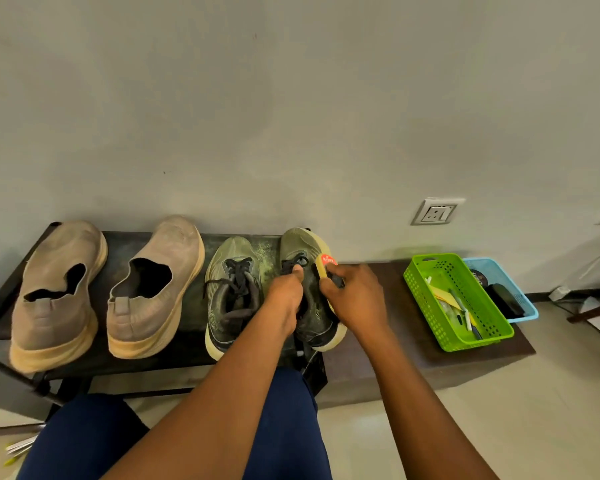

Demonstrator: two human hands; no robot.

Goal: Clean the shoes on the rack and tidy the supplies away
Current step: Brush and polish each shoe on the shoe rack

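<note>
On the rack's dark matt metal frame (0,370), the two tan slip-on shoes (58,292) on the left look like ribbed knit cloth over smooth foam-like soles. The olive green sneakers (231,292) are dusty woven mesh with dark cloth laces. On the right, the green basket (426,303) and blue basket (527,306) are glossy perforated plastic.
</note>
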